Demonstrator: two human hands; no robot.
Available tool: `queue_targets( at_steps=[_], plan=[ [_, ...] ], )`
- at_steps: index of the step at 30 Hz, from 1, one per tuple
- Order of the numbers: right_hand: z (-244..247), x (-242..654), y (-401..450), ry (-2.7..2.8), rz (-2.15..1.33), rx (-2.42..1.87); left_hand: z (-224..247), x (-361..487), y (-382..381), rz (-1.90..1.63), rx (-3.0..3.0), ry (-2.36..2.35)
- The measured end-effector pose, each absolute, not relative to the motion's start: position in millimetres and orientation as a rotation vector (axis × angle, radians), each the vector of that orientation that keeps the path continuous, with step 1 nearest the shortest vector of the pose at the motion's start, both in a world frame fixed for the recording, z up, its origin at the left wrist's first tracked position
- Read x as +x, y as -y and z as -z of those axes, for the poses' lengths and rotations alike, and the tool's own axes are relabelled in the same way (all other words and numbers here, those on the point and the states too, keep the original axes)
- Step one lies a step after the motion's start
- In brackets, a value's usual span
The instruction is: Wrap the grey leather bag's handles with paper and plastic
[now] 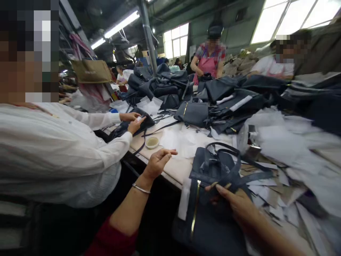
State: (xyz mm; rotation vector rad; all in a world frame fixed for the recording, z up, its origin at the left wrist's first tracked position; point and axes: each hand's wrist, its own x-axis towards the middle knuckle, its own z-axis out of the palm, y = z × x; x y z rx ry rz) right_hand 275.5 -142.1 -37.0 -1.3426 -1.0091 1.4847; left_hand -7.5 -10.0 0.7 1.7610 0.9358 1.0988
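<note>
At five o'clock, by the edge of the tabletop [172, 170], lies a navy handbag [210, 224], probably light and floppy; I'd take its looped handles [236, 151]. My right hand [231, 199] blurs over it, my left hand [157, 163] sits toward its ten o'clock; whether either grips anything, I cannot tell.

Passable above the white sheets [181, 138] near the left hand [158, 163], hindered at left by a dish [152, 142] and a co-worker's forearms [114, 151], blocked beyond by heaped dark bags [167, 90], at right by looped handles [238, 161].
</note>
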Motion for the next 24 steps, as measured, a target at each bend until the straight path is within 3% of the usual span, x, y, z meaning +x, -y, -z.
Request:
queue_targets(
  at_steps=[5, 10, 17, 24],
  plan=[
    [32, 268, 141, 0.977, -1.509, -1.272, 6, -29, 29, -1.12, 2.0, -1.228],
    [35, 260, 144, 0.999, -1.505, -1.223, 18, 8, -13, -1.009, 2.448, -1.234],
    [35, 263, 143, 0.881, -1.489, -1.298, 39, 92, -77, -0.192, 2.809, -1.293],
    [39, 257, 137, 0.803, -1.494, -1.255, 34, 105, -88, -0.308, 2.826, -1.11]
  ],
)
